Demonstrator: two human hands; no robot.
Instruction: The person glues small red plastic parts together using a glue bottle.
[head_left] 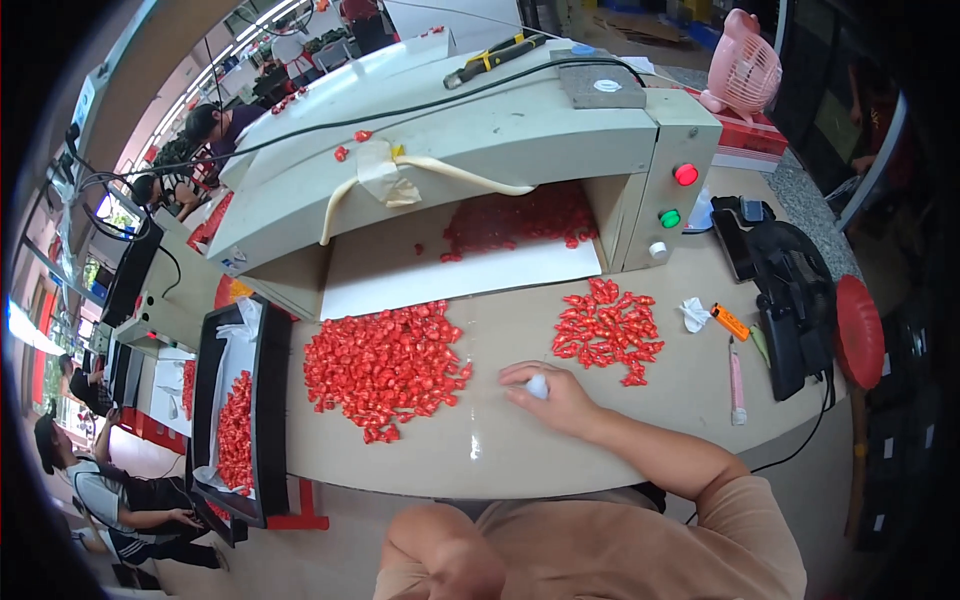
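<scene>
The right hand [552,392] is resting on the table [480,450], fingers curled around a small white object [538,386] — sitting between two sorted piles of red wrapped pieces [385,368], large left, smaller right [608,330].

Factory floor: conveyor machine [450,150], co-workers [215,125]

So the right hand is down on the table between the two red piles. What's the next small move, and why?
Probably slide the right hand left to the big pile of red pieces and draw a few toward the table edge. The hand is curled over a small white thing on bare table, touching no red piece; the big pile looks nearer than the small pile.
</scene>
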